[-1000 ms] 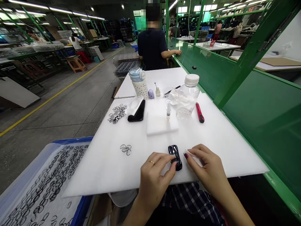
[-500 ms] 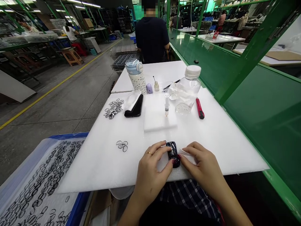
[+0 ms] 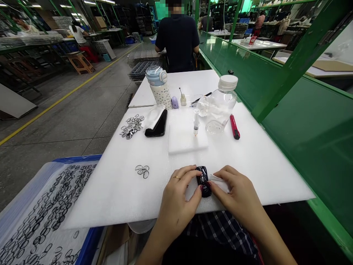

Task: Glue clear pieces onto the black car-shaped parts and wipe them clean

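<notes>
The glossy black piece point(image 3: 203, 178) lies on the bench point(image 3: 110, 195), its left side in the left hand's point(image 3: 176, 191) grip; the right hand point(image 3: 239, 187) pinches a white cloth point(image 3: 220, 181) against or just beside its right edge. Handling seems mid-way, nothing visibly finished; the small ring cluster point(image 3: 142, 171) lies apart, untouched.

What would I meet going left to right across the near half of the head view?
Blue-edged tray of thin dark rings → small cluster of rings → left hand → glossy black piece → right hand.
</notes>
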A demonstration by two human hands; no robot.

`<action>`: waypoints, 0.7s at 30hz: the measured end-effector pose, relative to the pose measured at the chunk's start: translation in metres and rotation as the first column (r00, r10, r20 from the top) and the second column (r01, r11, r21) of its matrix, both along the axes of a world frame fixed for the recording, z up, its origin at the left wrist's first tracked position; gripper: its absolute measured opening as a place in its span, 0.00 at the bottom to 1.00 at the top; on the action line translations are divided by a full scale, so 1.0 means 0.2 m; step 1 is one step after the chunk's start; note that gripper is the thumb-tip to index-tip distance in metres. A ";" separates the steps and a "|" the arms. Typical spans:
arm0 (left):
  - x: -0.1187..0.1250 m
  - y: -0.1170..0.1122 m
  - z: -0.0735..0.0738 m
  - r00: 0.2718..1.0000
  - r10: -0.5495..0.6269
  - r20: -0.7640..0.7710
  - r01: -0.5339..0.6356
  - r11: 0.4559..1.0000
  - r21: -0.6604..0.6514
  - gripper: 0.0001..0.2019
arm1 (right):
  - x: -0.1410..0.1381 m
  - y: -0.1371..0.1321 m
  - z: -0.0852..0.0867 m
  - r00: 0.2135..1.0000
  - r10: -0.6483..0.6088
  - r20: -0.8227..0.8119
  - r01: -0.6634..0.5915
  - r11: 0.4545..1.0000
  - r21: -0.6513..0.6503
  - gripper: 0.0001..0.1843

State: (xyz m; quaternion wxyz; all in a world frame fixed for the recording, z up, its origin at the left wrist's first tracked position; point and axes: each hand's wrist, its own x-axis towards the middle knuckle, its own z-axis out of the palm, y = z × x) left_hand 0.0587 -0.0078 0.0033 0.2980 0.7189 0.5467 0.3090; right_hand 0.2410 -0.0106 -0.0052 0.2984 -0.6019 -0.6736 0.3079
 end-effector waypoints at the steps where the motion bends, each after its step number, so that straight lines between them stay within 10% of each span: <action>1: -0.01 0.01 0.01 0.998 -0.053 -0.031 0.053 0.999 -0.012 0.19 | 0.01 0.00 0.00 0.999 0.010 -0.038 -0.010 1.000 0.020 0.07; 5: -0.04 0.05 0.04 0.936 -0.314 -0.157 0.303 0.949 -0.090 0.35 | 0.04 -0.04 -0.03 0.976 0.010 -0.217 0.034 0.979 0.199 0.06; 11: 0.01 0.06 -0.01 0.976 -0.123 -0.182 0.131 0.991 0.032 0.31 | 0.02 -0.13 -0.13 0.998 -0.016 -0.067 0.051 0.823 0.566 0.12; 21: 0.03 0.05 -0.04 0.980 -0.094 -0.173 0.109 0.991 0.083 0.28 | -0.07 -0.10 -0.10 0.989 0.107 0.097 -0.143 0.829 0.541 0.14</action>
